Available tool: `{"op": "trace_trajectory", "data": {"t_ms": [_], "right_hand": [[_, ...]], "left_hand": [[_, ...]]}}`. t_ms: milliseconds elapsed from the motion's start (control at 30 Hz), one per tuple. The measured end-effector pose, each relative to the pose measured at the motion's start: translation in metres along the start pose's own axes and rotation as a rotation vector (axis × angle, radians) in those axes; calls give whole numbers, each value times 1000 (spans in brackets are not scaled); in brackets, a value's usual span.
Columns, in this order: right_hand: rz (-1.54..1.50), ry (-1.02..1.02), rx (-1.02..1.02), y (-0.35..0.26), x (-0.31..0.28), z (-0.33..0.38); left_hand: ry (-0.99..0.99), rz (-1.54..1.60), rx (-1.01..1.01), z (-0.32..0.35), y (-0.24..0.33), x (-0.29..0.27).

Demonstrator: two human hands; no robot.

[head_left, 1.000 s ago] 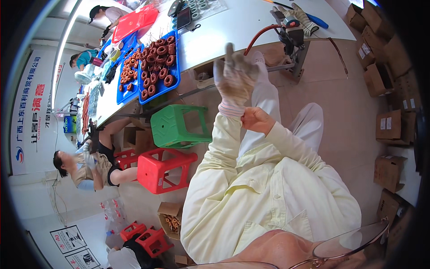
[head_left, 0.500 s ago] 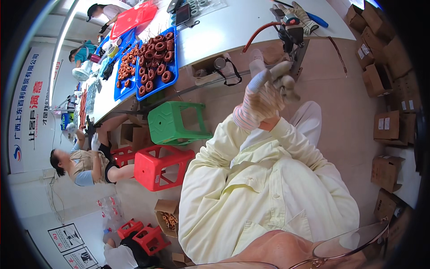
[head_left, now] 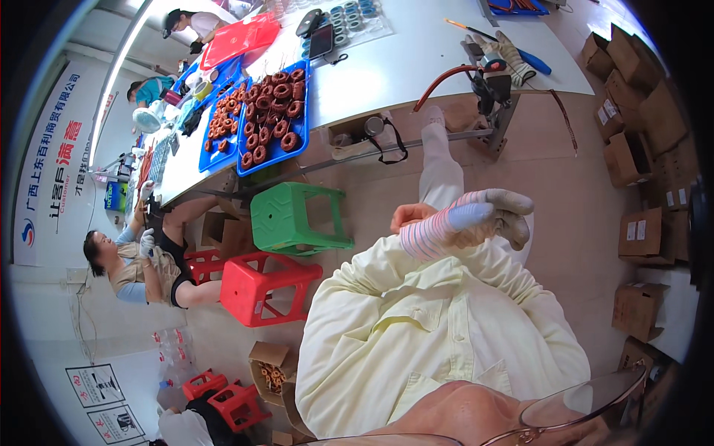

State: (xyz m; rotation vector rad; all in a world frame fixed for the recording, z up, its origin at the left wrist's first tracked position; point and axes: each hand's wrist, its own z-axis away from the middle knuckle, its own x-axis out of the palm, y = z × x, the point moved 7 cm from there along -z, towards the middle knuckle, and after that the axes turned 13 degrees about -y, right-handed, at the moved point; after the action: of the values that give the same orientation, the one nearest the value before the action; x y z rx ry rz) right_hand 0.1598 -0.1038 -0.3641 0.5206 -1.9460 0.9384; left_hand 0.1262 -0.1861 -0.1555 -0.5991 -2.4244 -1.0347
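Observation:
My left hand wears a striped knit work glove with grey-coated fingers. It reaches to the right in front of my chest, its fingers loosely stretched and slightly bent, holding nothing. My bare right hand crosses behind it. Its curled fingers show beside the glove's striped cuff and appear to grip it; the palm is hidden. A second pale glove lies on the white table, near a dark clamp-like tool at the table's edge.
Blue trays of reddish-brown wound rings stand on the table. A green stool and a red stool are at my left. A seated co-worker works beyond them. Cardboard boxes line the right side.
Both hands have come down and nearer my body. The gloved left hand has swung from pointing up to pointing right, and the right hand's fingers now show beside the cuff.

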Motion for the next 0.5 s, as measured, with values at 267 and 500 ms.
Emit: {"op": "trace_trajectory", "data": {"t_ms": [267,500], "right_hand": [[579,252,-216,-29,49,4],[622,251,-271,-24,64,-16]], "left_hand": [[470,-828,-15,38,52,-50],[698,-724,404,65,101,-86]]}}
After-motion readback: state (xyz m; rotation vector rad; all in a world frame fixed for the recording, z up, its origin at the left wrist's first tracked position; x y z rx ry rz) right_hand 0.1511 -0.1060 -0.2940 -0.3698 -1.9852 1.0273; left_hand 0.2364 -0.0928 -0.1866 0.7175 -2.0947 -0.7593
